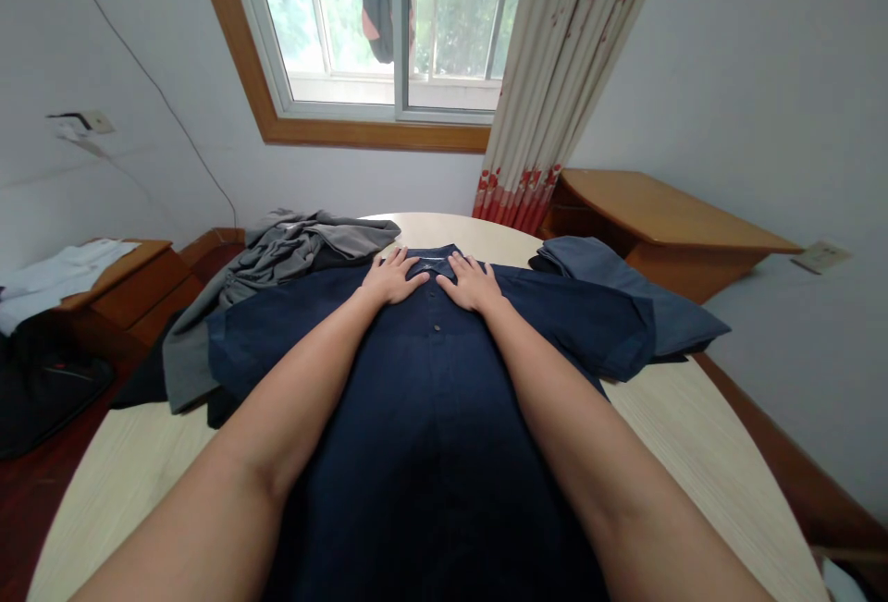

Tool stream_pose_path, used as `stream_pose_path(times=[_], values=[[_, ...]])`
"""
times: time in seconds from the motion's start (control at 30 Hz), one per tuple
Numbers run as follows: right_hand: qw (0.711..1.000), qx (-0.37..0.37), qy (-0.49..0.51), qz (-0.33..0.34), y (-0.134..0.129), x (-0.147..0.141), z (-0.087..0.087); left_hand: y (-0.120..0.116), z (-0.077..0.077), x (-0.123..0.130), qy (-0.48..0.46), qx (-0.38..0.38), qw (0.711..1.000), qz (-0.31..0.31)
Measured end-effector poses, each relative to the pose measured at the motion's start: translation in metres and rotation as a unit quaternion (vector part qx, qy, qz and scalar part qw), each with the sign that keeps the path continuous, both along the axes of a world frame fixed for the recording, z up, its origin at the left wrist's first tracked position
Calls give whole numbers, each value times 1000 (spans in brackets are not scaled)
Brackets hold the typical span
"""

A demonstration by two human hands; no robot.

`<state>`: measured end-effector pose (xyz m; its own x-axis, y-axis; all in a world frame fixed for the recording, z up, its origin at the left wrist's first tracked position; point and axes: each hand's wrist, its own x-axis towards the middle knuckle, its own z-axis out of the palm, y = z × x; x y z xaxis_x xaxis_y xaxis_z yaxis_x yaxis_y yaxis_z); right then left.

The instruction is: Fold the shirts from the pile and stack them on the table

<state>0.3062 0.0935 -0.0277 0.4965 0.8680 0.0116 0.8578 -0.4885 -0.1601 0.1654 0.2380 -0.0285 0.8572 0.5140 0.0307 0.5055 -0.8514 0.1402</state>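
Note:
A dark navy short-sleeved shirt (434, 408) lies front side up across a round pale table (700, 417), its collar at the far side and its sleeves spread left and right. My left hand (395, 277) rests flat on the shirt just left of the collar, fingers spread. On the other side of the collar, my right hand (470, 283) lies on the fabric with its fingers apart. A small button shows on the front below my hands. Both forearms cover parts of the shirt's sides.
Crumpled grey clothing (298, 251) lies at the table's back left. Folded blue-grey clothing (624, 292) sits at the right, partly under the sleeve. Beyond stand a wooden desk (666, 204), a curtain (548, 56) and a window. White papers or cloth (62, 274) lie on a cabinet at left.

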Motion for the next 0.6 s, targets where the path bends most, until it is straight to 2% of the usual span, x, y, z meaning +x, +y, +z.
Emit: stream_pose_path(times=[0.1, 0.2, 0.27, 0.33, 0.47, 0.53, 0.6], values=[[1000, -1, 4, -18, -9, 11, 1, 11, 1, -7, 3, -6, 1000, 7], [999, -20, 5, -48, -15, 13, 7, 7, 9, -12, 23, -9, 999, 31], [997, -36, -1, -72, -17, 3, 12, -9, 14, -13, 41, 7, 998, 47], [997, -34, -14, -72, -19, -16, 15, -35, 16, -14, 38, 26, 998, 44], [1000, -8, -22, 2, -29, -64, 11, -86, 10, -30, 15, 11, 1000, -4], [1000, -3, -9, 6, -41, -77, 7, -94, 4, -49, 21, 1, 1000, -7], [1000, -2, 2, -12, -57, -76, 3, -88, 1, -72, 20, 3, 1000, 6]])
